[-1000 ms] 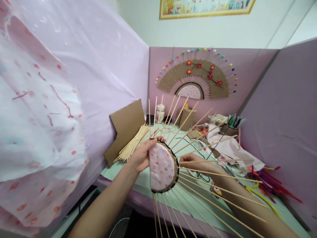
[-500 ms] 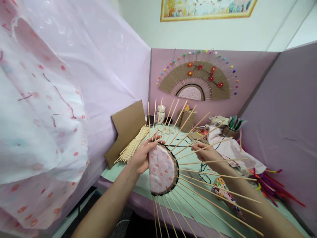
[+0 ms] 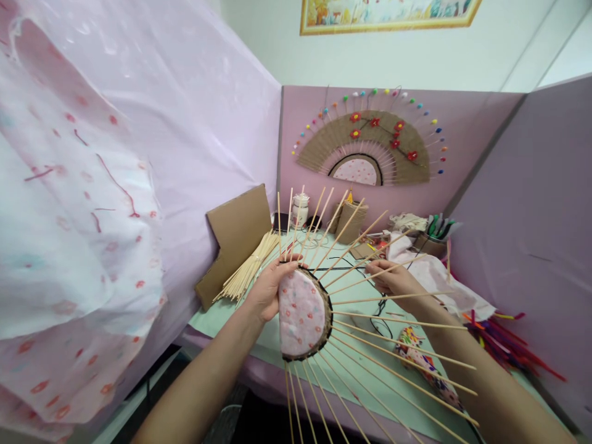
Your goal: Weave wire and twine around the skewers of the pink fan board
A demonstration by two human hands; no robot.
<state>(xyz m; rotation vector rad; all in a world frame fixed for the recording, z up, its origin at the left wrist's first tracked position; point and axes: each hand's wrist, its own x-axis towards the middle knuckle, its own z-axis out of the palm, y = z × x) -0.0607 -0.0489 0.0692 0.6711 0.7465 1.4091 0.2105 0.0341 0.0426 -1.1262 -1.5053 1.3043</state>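
Note:
My left hand [image 3: 267, 290] grips the straight edge of a half-round pad covered in pink flowered cloth [image 3: 300, 313], held upright above the table's near edge. Several thin wooden sticks [image 3: 370, 265] fan out from the pad's curved, dark-rimmed side. Behind those sticks, my right hand [image 3: 393, 277] hovers low over the green table [image 3: 217, 314] with its fingers curled near a black cord [image 3: 380, 305]. What, if anything, the fingers pinch is hidden by the sticks.
A bundle of loose sticks [image 3: 247, 268] and a cardboard piece [image 3: 235, 237] lie at the left. A finished fan [image 3: 370, 148] hangs on the pink back panel. White cloth [image 3: 435, 274], a pen cup [image 3: 435, 237], pipe cleaners [image 3: 504, 342] and a patterned pouch [image 3: 425, 367] crowd the right.
My right hand has moved away from the pad, up and to the right toward the back of the table. The left hand and the stick fan stay almost still.

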